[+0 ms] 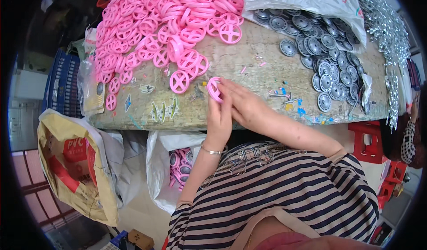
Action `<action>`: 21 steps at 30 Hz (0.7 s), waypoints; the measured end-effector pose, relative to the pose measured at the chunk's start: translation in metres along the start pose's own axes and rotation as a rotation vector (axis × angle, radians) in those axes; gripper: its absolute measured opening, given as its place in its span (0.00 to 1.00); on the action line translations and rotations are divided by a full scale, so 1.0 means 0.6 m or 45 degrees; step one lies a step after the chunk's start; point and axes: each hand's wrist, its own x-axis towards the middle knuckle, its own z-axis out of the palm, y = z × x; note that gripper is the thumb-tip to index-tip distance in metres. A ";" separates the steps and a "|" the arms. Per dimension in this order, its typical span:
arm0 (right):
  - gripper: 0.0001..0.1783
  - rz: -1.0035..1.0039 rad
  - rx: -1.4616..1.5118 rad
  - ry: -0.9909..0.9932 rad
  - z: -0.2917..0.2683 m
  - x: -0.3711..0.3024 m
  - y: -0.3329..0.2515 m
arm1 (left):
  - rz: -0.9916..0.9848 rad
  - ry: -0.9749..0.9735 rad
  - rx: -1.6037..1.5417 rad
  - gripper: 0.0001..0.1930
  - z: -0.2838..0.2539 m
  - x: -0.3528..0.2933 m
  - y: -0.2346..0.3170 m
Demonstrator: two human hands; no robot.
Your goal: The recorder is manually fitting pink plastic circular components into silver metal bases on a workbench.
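Near the table's front edge, my two hands meet around one pink plastic wheel (211, 90) with spokes, tilted up on its edge. My left hand (218, 117) grips it from below, a bracelet on that wrist. From the right, my right hand (245, 103) closes its fingers over the wheel's near right side, covering part of it. Whether a grey disc sits inside the wheel is hidden. Just beyond my hands lies a loose pink wheel (179, 82), at the edge of a large heap of pink wheels (147, 25). At the right spreads a pile of round grey discs (326, 82).
A white sack (307, 1) spills grey discs at the back right, beside silver tinsel (391, 50). Below the worn wooden table (262, 41), a white bag (155, 179) holds pink-and-grey pieces. A tan sack (49, 130) stands left; red stools (368, 141) stand right.
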 end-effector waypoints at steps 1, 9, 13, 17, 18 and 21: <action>0.20 0.053 0.074 -0.076 -0.013 -0.010 0.010 | -0.140 -0.032 0.125 0.21 -0.001 0.012 -0.008; 0.26 0.302 -0.981 0.171 -0.194 -0.018 0.230 | -0.401 -0.032 -0.572 0.16 -0.018 0.025 -0.018; 0.29 0.427 -0.929 -0.092 -0.215 0.012 0.265 | -0.436 -0.053 -0.620 0.17 -0.035 0.024 -0.022; 0.32 0.632 -0.694 -0.122 -0.217 0.042 0.287 | -0.445 -0.002 -0.662 0.17 -0.043 0.018 -0.028; 0.34 0.708 -0.690 -0.142 -0.219 0.047 0.284 | -0.442 -0.014 -0.653 0.16 -0.041 0.017 -0.029; 0.35 0.781 -0.581 -0.201 -0.240 0.055 0.290 | -0.431 -0.026 -0.675 0.16 -0.037 0.019 -0.041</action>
